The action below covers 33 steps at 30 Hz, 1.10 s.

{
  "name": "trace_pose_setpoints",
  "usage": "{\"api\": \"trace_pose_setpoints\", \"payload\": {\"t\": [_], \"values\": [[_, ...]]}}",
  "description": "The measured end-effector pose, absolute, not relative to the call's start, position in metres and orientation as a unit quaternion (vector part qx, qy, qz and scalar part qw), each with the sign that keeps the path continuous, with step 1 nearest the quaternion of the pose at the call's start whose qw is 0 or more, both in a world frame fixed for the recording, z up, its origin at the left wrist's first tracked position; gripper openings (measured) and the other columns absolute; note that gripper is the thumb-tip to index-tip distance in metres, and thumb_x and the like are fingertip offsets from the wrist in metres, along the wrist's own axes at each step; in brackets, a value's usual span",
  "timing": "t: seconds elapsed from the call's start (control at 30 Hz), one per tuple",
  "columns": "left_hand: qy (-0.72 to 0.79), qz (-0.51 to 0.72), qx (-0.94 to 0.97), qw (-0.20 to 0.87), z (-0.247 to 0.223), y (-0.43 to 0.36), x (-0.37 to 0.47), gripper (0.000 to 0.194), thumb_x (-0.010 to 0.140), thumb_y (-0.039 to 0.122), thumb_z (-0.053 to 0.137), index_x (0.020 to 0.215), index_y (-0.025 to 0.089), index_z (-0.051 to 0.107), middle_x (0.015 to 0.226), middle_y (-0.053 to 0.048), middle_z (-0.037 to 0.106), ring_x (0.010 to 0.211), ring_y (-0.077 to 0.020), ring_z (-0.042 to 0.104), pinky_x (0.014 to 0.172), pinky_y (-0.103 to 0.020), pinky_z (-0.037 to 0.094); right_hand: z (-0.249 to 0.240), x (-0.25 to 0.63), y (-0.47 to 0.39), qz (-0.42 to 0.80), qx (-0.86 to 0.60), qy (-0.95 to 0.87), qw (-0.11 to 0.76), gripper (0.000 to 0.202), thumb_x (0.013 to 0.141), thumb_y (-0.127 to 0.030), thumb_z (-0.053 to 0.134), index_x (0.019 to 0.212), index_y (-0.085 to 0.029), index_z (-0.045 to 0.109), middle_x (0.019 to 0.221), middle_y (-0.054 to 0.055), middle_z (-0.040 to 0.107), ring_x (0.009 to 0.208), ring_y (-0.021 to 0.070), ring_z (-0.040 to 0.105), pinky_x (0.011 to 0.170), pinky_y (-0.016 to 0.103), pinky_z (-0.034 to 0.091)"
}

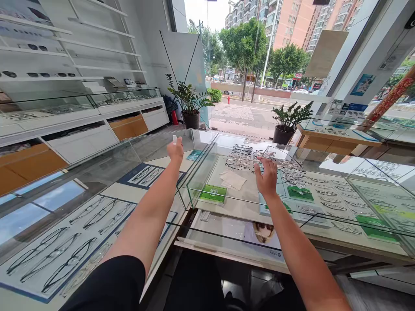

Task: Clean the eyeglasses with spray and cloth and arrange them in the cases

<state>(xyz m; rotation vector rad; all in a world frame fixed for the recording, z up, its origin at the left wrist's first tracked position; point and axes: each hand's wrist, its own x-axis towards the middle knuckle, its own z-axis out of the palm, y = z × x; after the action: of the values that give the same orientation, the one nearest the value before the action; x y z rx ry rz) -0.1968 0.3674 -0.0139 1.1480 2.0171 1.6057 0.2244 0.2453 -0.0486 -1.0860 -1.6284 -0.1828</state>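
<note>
My left hand (175,150) is closed around a small white object (175,139), whose top sticks up above the fingers, over the glass top of the left display case. My right hand (267,174) is over the right glass case, its thumb and fingers curled near a thin dark eyeglass frame (266,152); whether they pinch it is too small to tell. Several glasses (238,160) lie in rows to the left of that hand. A beige cloth (232,180) lies between my two hands, near a green box (213,193).
Trays of eyeglasses (81,233) lie in the left case. An open drawer (207,247) juts out below the right case, in front of my legs. Glass edges run between the cases. Potted plants (191,120) stand beyond, by the doorway.
</note>
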Motion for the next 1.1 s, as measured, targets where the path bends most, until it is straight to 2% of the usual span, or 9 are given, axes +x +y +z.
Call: {"api": "trace_pose_setpoints", "payload": {"t": [0.13, 0.27, 0.5, 0.63, 0.77, 0.87, 0.93, 1.0, 1.1], "values": [[0.578, 0.613, 0.424, 0.331, 0.009, 0.362, -0.143, 0.069, 0.101, 0.088, 0.028, 0.07, 0.027, 0.041, 0.053, 0.003, 0.033, 0.046, -0.0135, 0.033, 0.051, -0.03, 0.037, -0.049, 0.225, 0.248, -0.066, -0.462, -0.682, 0.563, 0.032, 0.116, -0.046, 0.05, 0.127, -0.026, 0.072, 0.127, 0.015, 0.08, 0.119, 0.0339, 0.07, 0.107, 0.055, 0.055], [0.442, 0.569, 0.487, 0.494, 0.022, 0.337, -0.071, 0.086, 0.087, 0.11, 0.021, 0.064, 0.028, 0.032, 0.048, 0.005, 0.025, 0.042, -0.0102, 0.024, 0.047, -0.029, 0.029, -0.049, 0.225, 0.249, -0.028, -0.462, -0.673, 0.577, 0.035, 0.115, -0.048, 0.05, 0.127, -0.024, 0.073, 0.128, 0.014, 0.08, 0.121, 0.0329, 0.07, 0.109, 0.054, 0.056], [0.342, 0.449, 0.562, 0.604, 0.013, 0.277, 0.016, 0.085, 0.089, 0.107, 0.02, 0.057, 0.028, 0.029, 0.042, 0.003, 0.02, 0.04, -0.011, 0.019, 0.044, -0.029, 0.023, -0.042, 0.222, 0.239, 0.088, -0.444, -0.666, 0.593, 0.038, 0.112, -0.052, 0.054, 0.125, -0.024, 0.076, 0.13, 0.013, 0.08, 0.114, 0.0294, 0.071, 0.098, 0.047, 0.06], [0.356, 0.437, 0.561, 0.606, 0.013, 0.259, 0.02, 0.085, 0.086, 0.109, 0.019, 0.058, 0.029, 0.028, 0.042, 0.003, 0.02, 0.04, -0.0121, 0.021, 0.044, -0.029, 0.024, -0.033, 0.216, 0.225, 0.147, -0.427, -0.666, 0.593, 0.039, 0.109, -0.056, 0.056, 0.118, -0.024, 0.078, 0.128, 0.012, 0.081, 0.111, 0.0282, 0.071, 0.092, 0.043, 0.059], [0.323, 0.491, 0.557, 0.587, 0.009, 0.251, 0.014, 0.087, 0.083, 0.11, 0.028, 0.054, 0.028, 0.031, 0.041, 0.004, 0.022, 0.038, -0.0108, 0.02, 0.043, -0.029, 0.023, -0.024, 0.21, 0.206, 0.242, -0.398, -0.667, 0.581, 0.041, 0.108, -0.058, 0.057, 0.101, -0.025, 0.081, 0.115, 0.01, 0.081, 0.11, 0.0281, 0.07, 0.091, 0.041, 0.055], [0.35, 0.571, 0.556, 0.493, 0.001, 0.248, 0.016, 0.087, 0.08, 0.108, 0.042, 0.051, 0.027, 0.04, 0.041, 0.003, 0.029, 0.038, -0.0103, 0.025, 0.044, -0.029, 0.022, -0.017, 0.207, 0.195, 0.324, -0.38, -0.664, 0.556, 0.042, 0.105, -0.062, 0.061, 0.095, -0.026, 0.082, 0.11, 0.008, 0.081, 0.109, 0.0278, 0.068, 0.094, 0.041, 0.051], [0.375, 0.615, 0.563, 0.405, -0.004, 0.246, 0.02, 0.086, 0.084, 0.104, 0.047, 0.049, 0.026, 0.045, 0.041, 0.001, 0.035, 0.04, -0.0111, 0.032, 0.046, -0.03, 0.024, -0.014, 0.205, 0.19, 0.378, -0.365, -0.662, 0.535, 0.043, 0.102, -0.065, 0.066, 0.092, -0.027, 0.082, 0.108, 0.008, 0.081, 0.108, 0.0278, 0.067, 0.097, 0.042, 0.05], [0.381, 0.63, 0.578, 0.352, -0.008, 0.243, 0.024, 0.087, 0.09, 0.101, 0.044, 0.047, 0.025, 0.045, 0.042, 0.0, 0.037, 0.042, -0.0121, 0.035, 0.048, -0.032, 0.026, -0.011, 0.204, 0.186, 0.418, -0.347, -0.658, 0.521, 0.043, 0.099, -0.066, 0.069, 0.09, -0.027, 0.083, 0.106, 0.007, 0.081, 0.107, 0.0275, 0.066, 0.098, 0.042, 0.05], [0.385, 0.619, 0.601, 0.327, -0.011, 0.239, 0.029, 0.087, 0.095, 0.097, 0.041, 0.047, 0.025, 0.043, 0.044, -0.001, 0.039, 0.045, -0.0132, 0.038, 0.052, -0.034, 0.029, -0.008, 0.201, 0.183, 0.453, -0.33, -0.65, 0.514, 0.042, 0.097, -0.066, 0.071, 0.087, -0.028, 0.083, 0.102, 0.006, 0.08, 0.106, 0.0269, 0.066, 0.097, 0.042, 0.05]]}}
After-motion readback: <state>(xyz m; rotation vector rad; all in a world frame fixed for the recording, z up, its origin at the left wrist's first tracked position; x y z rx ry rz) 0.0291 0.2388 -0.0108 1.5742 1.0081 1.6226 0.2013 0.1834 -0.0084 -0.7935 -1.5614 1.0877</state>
